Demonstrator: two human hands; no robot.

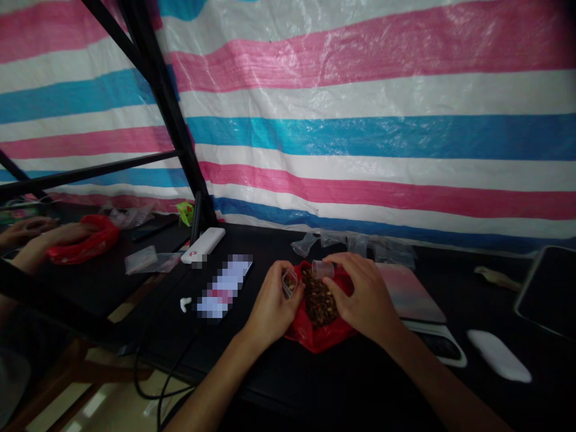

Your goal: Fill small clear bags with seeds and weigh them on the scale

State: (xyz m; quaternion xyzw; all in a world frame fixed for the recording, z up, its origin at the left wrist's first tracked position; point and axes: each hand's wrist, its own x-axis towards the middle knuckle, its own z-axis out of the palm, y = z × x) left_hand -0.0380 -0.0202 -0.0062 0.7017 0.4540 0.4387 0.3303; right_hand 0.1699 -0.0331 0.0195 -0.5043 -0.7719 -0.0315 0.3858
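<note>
A red plastic bag (315,342) lies open on the black table, filled with small brown and yellowish dried bits (318,303). My left hand (275,303), at the bag's left edge, is closed around a small clear plastic bag (290,281) with its mouth open and some bits visible inside. My right hand (360,288) pinches a small clear plastic cup (322,269) between thumb and fingers. The cup is tilted on its side just above the bag's contents, its mouth turned left toward the small bag. I cannot see whether the cup holds anything.
Several clear plastic bags (355,243) lie behind the red bag. A phone (225,287), an earbud (185,304) and a white power bank (204,245) are left; a computer mouse (498,355) is right. Another person's hand (54,240) reaches into a second red bag (101,240).
</note>
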